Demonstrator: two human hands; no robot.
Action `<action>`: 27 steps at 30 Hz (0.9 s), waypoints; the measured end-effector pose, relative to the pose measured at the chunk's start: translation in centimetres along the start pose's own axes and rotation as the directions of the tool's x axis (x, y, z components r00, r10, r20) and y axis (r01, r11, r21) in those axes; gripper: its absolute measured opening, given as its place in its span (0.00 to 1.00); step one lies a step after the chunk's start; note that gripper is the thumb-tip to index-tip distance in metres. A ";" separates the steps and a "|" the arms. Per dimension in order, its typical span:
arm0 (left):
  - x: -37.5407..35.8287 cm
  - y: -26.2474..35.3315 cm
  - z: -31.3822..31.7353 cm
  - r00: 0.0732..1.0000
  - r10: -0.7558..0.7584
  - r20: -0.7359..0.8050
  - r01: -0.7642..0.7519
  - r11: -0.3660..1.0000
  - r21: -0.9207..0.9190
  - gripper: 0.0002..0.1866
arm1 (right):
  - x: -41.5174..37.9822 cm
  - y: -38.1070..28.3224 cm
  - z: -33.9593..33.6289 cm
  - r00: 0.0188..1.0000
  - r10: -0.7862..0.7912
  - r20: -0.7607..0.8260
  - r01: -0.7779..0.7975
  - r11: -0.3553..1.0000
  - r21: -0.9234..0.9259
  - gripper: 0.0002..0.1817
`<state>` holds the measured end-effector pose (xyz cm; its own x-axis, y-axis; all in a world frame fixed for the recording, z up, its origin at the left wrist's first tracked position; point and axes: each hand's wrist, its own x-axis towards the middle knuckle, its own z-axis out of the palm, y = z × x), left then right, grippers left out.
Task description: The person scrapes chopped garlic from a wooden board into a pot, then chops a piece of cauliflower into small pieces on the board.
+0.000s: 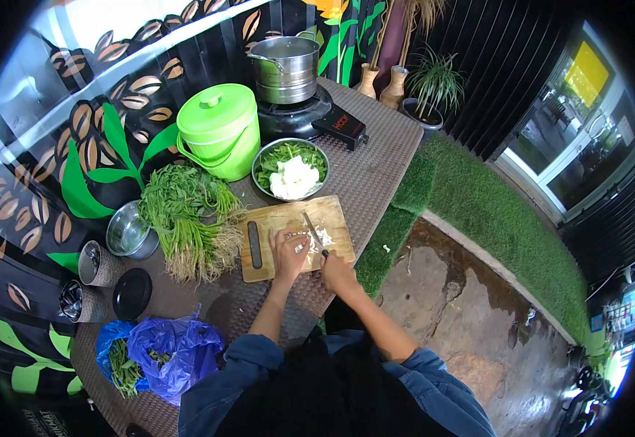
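Observation:
On the wooden cutting board (273, 222) lies a small heap of chopped white pieces (322, 239). My right hand (339, 273) is closed around the dark handle of a knife (313, 229), whose blade reaches over the pieces. Just left of the blade, my left hand (288, 253) presses down with bent fingers on a white piece too small to name. Beyond the board stands a metal bowl (257, 187) holding chopped greens (272, 162) and a white mass (294, 178).
A bunch of rooted greens (193, 218) lies left of the board, beside a metal bowl (129, 231). Behind are a lidded green bucket (219, 131) and a pot (285, 73) on a stove (288, 120). Plastic bags (175, 353) lie near left. The table edge is right.

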<state>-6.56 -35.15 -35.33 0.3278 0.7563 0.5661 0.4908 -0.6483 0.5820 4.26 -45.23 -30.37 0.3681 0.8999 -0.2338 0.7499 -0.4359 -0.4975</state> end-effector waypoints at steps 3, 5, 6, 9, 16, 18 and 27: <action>-0.1 -0.3 0.1 1.000 0.030 0.001 -0.030 0.999 -0.022 0.06 | -0.7 -0.8 1.5 0.993 0.110 -0.029 -0.111 0.994 -0.022 0.25; -0.1 -0.4 0.1 1.000 0.008 0.000 -0.008 0.998 -0.060 0.06 | 0.0 -0.8 2.0 0.993 0.115 -0.019 -0.115 0.993 -0.008 0.26; -0.3 -0.3 0.0 1.000 0.006 0.004 -0.006 0.998 -0.059 0.06 | 0.4 -0.8 1.8 0.993 0.117 -0.014 -0.117 0.993 -0.007 0.26; 0.1 -0.1 -0.1 0.999 -0.036 0.028 0.038 0.998 -0.059 0.06 | 2.1 -1.1 -0.2 0.998 0.065 -0.015 -0.065 0.997 0.029 0.26; 0.1 -0.4 0.1 1.000 -0.015 0.023 0.016 0.999 -0.036 0.06 | -0.6 -1.5 1.1 0.990 0.138 -0.029 -0.136 0.988 0.072 0.25; -0.1 -0.4 0.1 1.000 0.010 0.007 -0.009 0.999 -0.043 0.06 | -0.2 -1.6 1.9 0.991 0.128 -0.042 -0.125 0.990 0.065 0.25; 0.1 -0.1 0.0 1.000 0.002 0.006 -0.001 1.000 -0.024 0.05 | 1.0 -0.5 -1.2 1.000 -0.011 0.018 0.009 0.997 0.079 0.25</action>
<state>-6.57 -35.00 -35.30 0.3332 0.7558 0.5637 0.4707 -0.6514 0.5951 4.89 -44.15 -29.29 0.3501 0.9046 -0.2432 0.7074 -0.4256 -0.5643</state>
